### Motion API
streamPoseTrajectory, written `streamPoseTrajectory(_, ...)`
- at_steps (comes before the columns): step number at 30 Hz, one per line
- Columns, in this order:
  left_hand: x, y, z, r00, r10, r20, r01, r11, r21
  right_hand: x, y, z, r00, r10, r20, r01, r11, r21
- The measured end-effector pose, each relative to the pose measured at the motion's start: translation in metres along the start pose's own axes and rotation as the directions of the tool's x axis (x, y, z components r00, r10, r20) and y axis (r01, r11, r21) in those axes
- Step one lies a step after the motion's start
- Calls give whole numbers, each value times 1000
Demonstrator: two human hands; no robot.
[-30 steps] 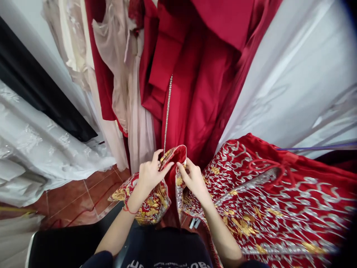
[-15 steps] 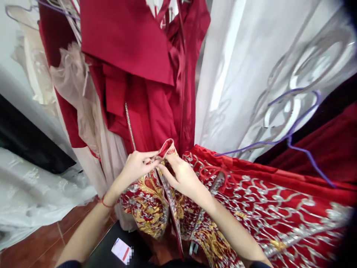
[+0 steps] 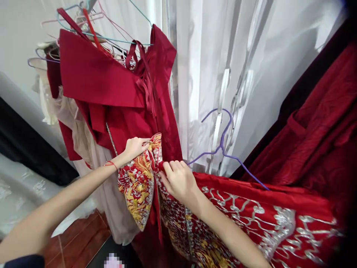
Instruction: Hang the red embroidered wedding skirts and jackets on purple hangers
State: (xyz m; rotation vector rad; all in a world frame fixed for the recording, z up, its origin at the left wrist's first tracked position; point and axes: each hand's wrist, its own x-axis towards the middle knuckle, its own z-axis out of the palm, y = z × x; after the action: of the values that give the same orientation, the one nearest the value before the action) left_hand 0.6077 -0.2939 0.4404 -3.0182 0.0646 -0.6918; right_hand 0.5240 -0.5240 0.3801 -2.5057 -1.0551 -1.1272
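A red jacket [image 3: 139, 186] with gold and silver embroidery hangs between my hands, its front edges parting below the collar. My left hand [image 3: 135, 147] pinches the collar at its upper left. Lower and to the right, my right hand [image 3: 180, 180] is closed on the front edge just under the collar; its fingertips are partly hidden. Behind my right forearm is a red skirt [image 3: 240, 197] with silver embroidery and a plain red waistband. A purple wire hanger [image 3: 222, 145] rises from that waistband.
A plain dark red dress [image 3: 111, 85] hangs on a light-blue hanger [image 3: 108, 38] right behind the jacket. Pale sheer garments [image 3: 103, 160] hang at left, white curtains [image 3: 192, 74] behind. Dark red patterned fabric [image 3: 326, 119] is at right. Below lie a black surface [image 3: 104, 253] and red floor tiles [image 3: 75, 242].
My right hand has moved down from the collar to the front edge, while my left hand stays at the collar. The view has shifted, showing more of the hangers above.
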Motion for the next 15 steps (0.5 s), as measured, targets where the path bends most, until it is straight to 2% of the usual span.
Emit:
streamPoseTrajectory(3, -4, 9, 0, 999, -37, -4, 37, 999, 14, -2, -6, -15, 998, -67, -2, 67, 992, 103)
streamPoseTrajectory(5, -11, 22, -4, 1000, -27, 7, 27, 1000, 10, -5, -5, -23, 993, -118, 3, 116, 982, 148)
streamPoseTrajectory(8, -23, 47, -16, 998, 66, 15, -66, 998, 6, -14, 4, -39, 968, -250, -4, 246, 950, 191)
streamPoseTrajectory(10, -29, 60, -27, 989, 151, -3, -151, 989, 12, -25, 13, -55, 947, -318, -48, 320, 918, 233)
streamPoseTrajectory(12, -31, 68, -38, 975, 221, -16, -221, 975, 15, -38, 26, -75, 956, -269, -115, 290, 925, 245)
streamPoseTrajectory(15, -30, 73, -50, 956, 292, -5, -292, 956, -3, -53, 56, -101, 975, 10, -223, 30, 984, 177)
